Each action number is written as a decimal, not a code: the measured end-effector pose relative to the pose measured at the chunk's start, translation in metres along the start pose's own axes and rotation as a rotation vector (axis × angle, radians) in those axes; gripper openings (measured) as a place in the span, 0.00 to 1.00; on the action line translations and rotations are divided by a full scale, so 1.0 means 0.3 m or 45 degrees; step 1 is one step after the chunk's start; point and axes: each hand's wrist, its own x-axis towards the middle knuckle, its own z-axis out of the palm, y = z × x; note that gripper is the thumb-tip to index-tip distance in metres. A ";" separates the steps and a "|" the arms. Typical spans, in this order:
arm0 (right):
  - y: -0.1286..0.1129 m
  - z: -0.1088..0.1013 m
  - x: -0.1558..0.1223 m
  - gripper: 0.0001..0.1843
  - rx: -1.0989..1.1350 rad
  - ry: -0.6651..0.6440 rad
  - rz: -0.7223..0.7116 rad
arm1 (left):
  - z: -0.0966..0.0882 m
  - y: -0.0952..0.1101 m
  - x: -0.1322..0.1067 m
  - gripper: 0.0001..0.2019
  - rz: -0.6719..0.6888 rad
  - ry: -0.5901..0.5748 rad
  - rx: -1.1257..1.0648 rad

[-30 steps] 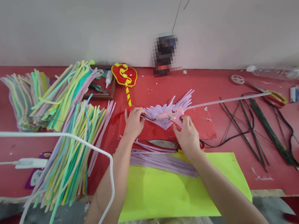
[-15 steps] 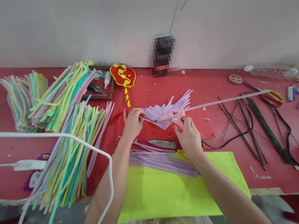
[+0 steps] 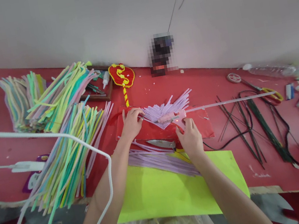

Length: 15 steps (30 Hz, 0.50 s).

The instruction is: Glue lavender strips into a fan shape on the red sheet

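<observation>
My right hand is wrapped round the handle of a pink glue gun. A long clear glue stick juts from its back end to the right. The gun's nozzle points left, over a V-shaped layer of lilac pipe cleaners on a red board. At the board's left side my left hand pinches the end of a lilac pipe cleaner, which runs towards the nozzle. Whether the nozzle touches it I cannot tell. Below the board lie scissors and loose lilac pipe cleaners.
Bundles of coloured pipe cleaners lie left, near a white tube frame. A red and yellow fan shape lies behind. Dark wires, a black cord and more scissors are right. A yellow-green sheet lies in front.
The glue gun in my right hand has shifted slightly right and towards me. My left hand keeps its place, still pinching. The whole view has drifted a little.
</observation>
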 end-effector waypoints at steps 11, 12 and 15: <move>0.005 -0.009 -0.008 0.11 -0.006 -0.006 0.031 | 0.003 -0.003 0.002 0.14 -0.003 0.002 0.004; 0.005 -0.010 -0.009 0.11 -0.006 -0.008 0.033 | 0.004 -0.003 0.002 0.14 -0.004 0.002 0.002; 0.009 -0.013 -0.013 0.11 -0.015 -0.016 0.048 | 0.004 -0.005 0.002 0.14 -0.009 0.002 0.001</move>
